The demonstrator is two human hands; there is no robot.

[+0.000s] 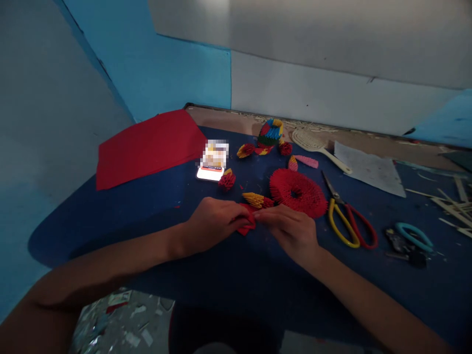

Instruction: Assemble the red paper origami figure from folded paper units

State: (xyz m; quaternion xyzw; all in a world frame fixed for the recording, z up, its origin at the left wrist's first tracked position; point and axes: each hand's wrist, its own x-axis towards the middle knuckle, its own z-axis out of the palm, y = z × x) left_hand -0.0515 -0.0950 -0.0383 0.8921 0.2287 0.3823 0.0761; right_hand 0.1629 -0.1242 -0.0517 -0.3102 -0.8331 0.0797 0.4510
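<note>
The red piece is matt paper; the red ring is rough, ridged paper. The scissors show metal blades (handles appear smooth plastic).

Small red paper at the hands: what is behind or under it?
A yellow-and-red paper piece lies just behind the red paper. The left hand covers part of the paper; anything directly underneath is hidden.
</note>
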